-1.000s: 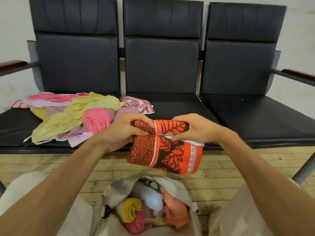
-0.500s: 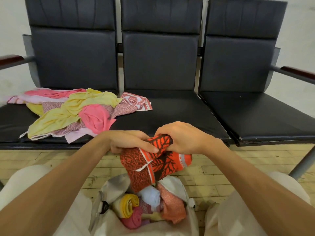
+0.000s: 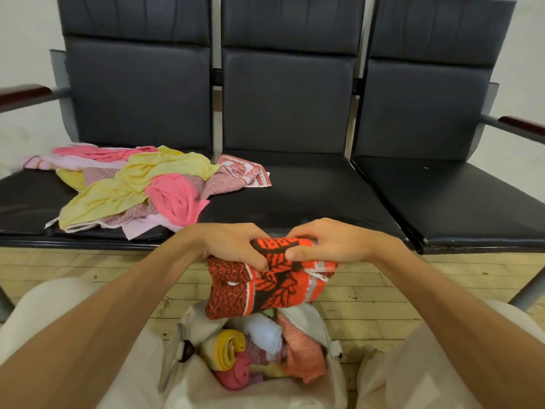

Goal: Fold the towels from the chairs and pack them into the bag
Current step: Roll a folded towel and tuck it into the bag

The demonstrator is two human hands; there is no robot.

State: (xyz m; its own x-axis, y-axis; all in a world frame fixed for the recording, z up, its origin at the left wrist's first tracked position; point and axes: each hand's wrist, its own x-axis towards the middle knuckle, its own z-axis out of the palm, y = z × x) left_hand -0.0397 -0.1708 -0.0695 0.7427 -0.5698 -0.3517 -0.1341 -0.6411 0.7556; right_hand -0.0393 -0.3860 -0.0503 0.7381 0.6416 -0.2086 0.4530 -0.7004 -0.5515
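View looking down from a person's head. In the centre of the frame, the left hand and the right hand are gripping the top of a folded orange towel with a dark leaf pattern. The fingers are curling into the cloth, and the hands are sitting close together with a strip of towel showing between them. The towel is hanging from the hands, directly above the open mouth of a pale cloth bag that is sitting at the lower centre of the frame between the person's knees. The towel's lower edge is overlapping the bag's opening; whether it is touching what lies inside is hard to tell.

Inside the bag, towels are lying packed together: a yellow roll at the left, a white roll in the middle, a salmon towel at the right and a pink roll at the bottom.

In the left middle of the frame, a loose pile of towels in yellow, pink and patterned cloth is lying on the leftmost of three dark padded chairs, one corner spilling onto the middle seat. A wooden floor is showing below the seats.
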